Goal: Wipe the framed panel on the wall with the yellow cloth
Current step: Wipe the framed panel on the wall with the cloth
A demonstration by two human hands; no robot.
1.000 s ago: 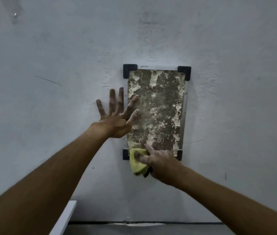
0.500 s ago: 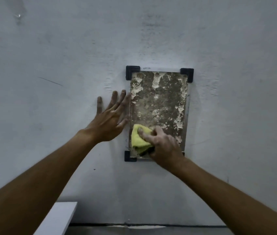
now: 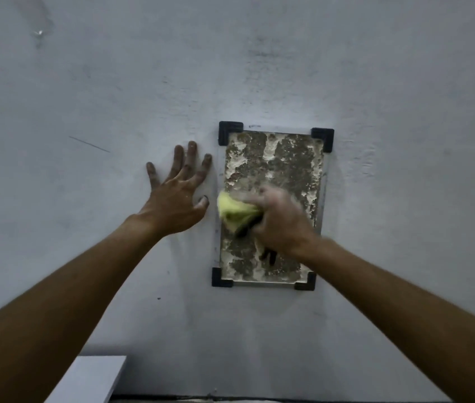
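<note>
Right hand (image 3: 281,221) bunched tight round the yellow cloth (image 3: 232,212), blurred mid-sweep, pressing it onto the framed panel (image 3: 291,167) about midway along its left side. The panel sits flat on the far wall (image 3: 85,82), pinned by four black corner brackets (image 3: 229,131), its face mottled brown with flaky white patches. Left hand (image 3: 176,199) is spread wide, fingers straight, braced on the wall just left of the frame and gripping nothing.

Now the dangers, as I read them. That crust looks loose, so a hard scrub could drag flakes off rather than lift dirt. A fast stroke running wide could snag the cloth on a bracket and pull it out of the fist. Too much push might shift the panel in those brackets. The cloth is wadded small, so knuckles may scrape the surface instead of fabric.

Something dark shows under the cloth and below the right hand; I cannot tell what it is. The left thumb lies just beside the frame's left edge, nearest thing to the cloth's path. A white ledge (image 3: 90,379) sits near and left, well apart from the panel. A thin dark scratch (image 3: 89,144) marks the wall further left.
</note>
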